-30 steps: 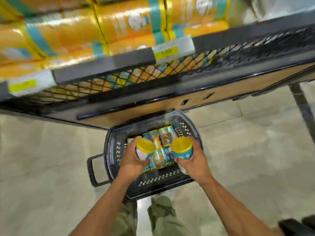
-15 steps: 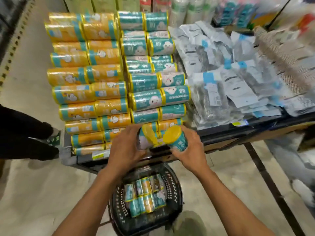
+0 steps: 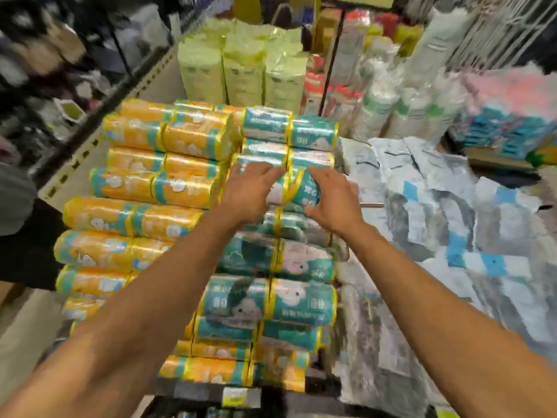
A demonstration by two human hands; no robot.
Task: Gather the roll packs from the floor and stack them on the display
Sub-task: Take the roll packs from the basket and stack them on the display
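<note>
Left hand [image 3: 248, 193] & right hand [image 3: 334, 203] each wrap round teal roll packs [image 3: 298, 188], held end to end w/ yellow caps meeting in the middle, probably so both land as one neat row. Packs sit just above the teal stack [image 3: 271, 300], toward the back edge of the display [image 3: 187, 392], not yet let go. Orange stack [image 3: 156, 182] touches it on the left side; grey bags [image 3: 452, 236] fill the right side.

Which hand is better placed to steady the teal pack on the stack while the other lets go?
Right, probably. The right hand has fingers above and thumb below the teal pack, a clear grip. The left hand lies over its other end; its grip is hidden.
</note>
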